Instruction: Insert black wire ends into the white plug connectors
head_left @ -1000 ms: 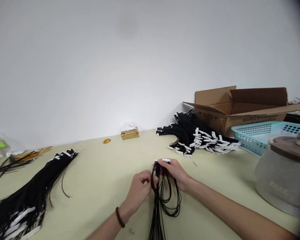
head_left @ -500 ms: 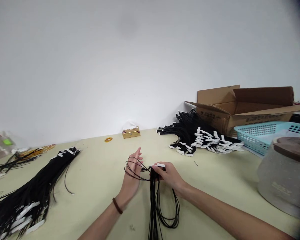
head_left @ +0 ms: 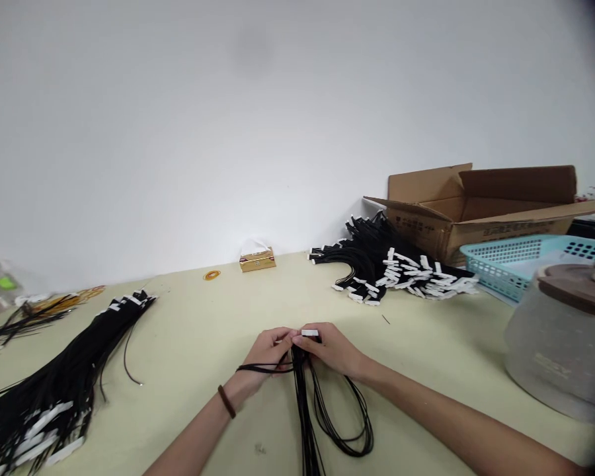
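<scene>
Black thin cables (head_left: pixel 305 410) hang in a bundle from between my two hands, one loop bulging to the right over the table. My right hand (head_left: pixel 333 347) is closed on the bundle near a white connector (head_left: pixel 309 332) at its top. Beside it, my left hand (head_left: pixel 266 349) is closed too, its fingertips pinching the bundle at the same spot. Several cable strands pass round the left wrist, above a brown hair band. The left fingertips are partly hidden.
Left lies a large bunch of black cables (head_left: pixel 74 360) with white connectors. A second cable pile (head_left: pixel 377 258) lies at the back right, before a cardboard box (head_left: pixel 426 228). A blue basket (head_left: pixel 496 268) and a lidded jar (head_left: pixel 550 350) stand right; a tissue pack (head_left: pixel 256 260) sits by the wall.
My left hand, earlier upright and stretched through the cable loop, has turned in to meet the right hand and closed on the bundle. The strands now lie round the left wrist.
</scene>
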`<action>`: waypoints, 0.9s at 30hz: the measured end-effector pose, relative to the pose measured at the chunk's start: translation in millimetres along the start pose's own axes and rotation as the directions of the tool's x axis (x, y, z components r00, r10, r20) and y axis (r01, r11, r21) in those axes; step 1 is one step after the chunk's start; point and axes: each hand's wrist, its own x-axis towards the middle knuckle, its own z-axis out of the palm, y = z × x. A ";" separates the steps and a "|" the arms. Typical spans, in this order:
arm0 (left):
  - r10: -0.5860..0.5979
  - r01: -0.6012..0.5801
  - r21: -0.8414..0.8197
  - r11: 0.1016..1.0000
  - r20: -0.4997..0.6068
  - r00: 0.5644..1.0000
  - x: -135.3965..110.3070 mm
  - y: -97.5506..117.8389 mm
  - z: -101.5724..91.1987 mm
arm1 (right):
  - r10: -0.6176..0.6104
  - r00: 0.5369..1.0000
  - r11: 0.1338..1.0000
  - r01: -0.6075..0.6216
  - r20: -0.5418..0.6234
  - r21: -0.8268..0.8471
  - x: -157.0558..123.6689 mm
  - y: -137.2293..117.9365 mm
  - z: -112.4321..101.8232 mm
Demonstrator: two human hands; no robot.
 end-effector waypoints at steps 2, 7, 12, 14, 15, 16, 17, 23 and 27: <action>-0.056 0.057 -0.044 0.997 0.026 0.998 -0.6 0.5 -0.7 | 0.010 1.000 0.996 -0.012 -0.023 -0.087 -0.7 -0.2 -0.5; -0.020 0.022 -0.168 0.986 0.013 1.000 -3.4 6.9 -1.7 | -0.022 0.996 0.987 0.008 -0.087 -0.159 -2.4 2.1 -4.2; -0.081 0.070 -0.237 0.969 -0.038 0.996 -0.9 5.1 -1.2 | -0.069 0.997 0.988 0.072 0.029 -0.139 -3.2 2.2 -7.8; -0.113 0.098 -0.248 0.964 -0.045 0.993 0.2 2.6 -1.0 | -0.066 0.995 0.983 0.077 0.072 -0.166 -3.5 0.8 -8.2; -0.116 0.103 -0.248 0.963 -0.037 0.993 0.3 1.5 -0.9 | -0.066 0.994 0.980 0.081 0.088 -0.181 -3.7 0.0 -8.3; -0.109 0.100 -0.241 0.965 -0.023 0.994 0.2 0.8 -0.7 | -0.068 0.992 0.978 0.087 0.102 -0.189 -3.9 -0.7 -8.4; -0.095 0.092 -0.226 0.970 -0.003 0.995 -0.1 0.3 -0.3 | -0.072 0.991 0.977 0.093 0.117 -0.191 -4.2 -1.3 -8.4; -0.025 0.027 -0.038 0.999 0.062 0.998 -1.1 -1.6 1.2 | -0.096 0.978 0.971 0.133 0.187 -0.197 -6.0 -2.6 -9.7; 0.062 -0.067 0.134 0.989 0.041 0.997 2.7 -3.3 -1.7 | -0.116 0.963 0.936 0.188 0.243 -0.298 -5.7 -0.6 -11.3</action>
